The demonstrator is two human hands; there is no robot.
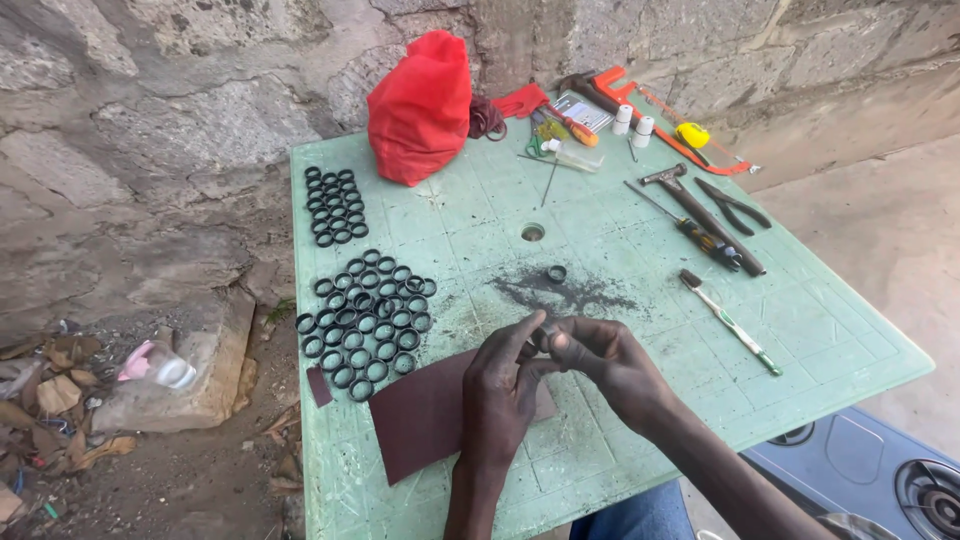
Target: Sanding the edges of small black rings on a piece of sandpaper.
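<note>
We see a small black ring (541, 337) pinched between our left hand (502, 385) and right hand (605, 357), both closed together on it above the brown sandpaper sheet (425, 415) on the green surface (620, 400).

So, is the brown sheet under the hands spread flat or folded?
Spread flat. The brown sheet lies open on the green table, with no fold or raised edge visible; the left hand covers part of it.
</note>
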